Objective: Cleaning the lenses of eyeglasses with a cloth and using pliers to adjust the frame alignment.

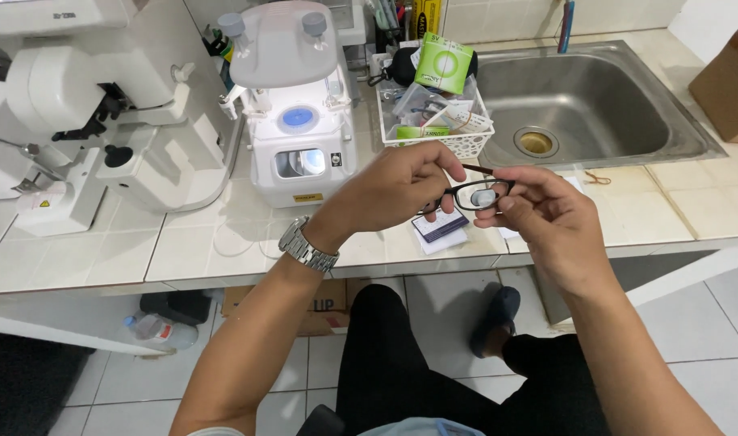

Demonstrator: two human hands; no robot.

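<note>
Just black-rimmed spectacles (475, 194), lens fitted.

Steel sink (627, 121), white basket (466, 145), machines (296, 121)

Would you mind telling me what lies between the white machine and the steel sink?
In the head view, a white mesh basket of small packets stands between the white machine and the sink.

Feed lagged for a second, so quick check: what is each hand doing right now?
Left hand: closed, pinching the black eyeglass frame at its left side.
Right hand: closed, gripping the same frame's other end.
</note>
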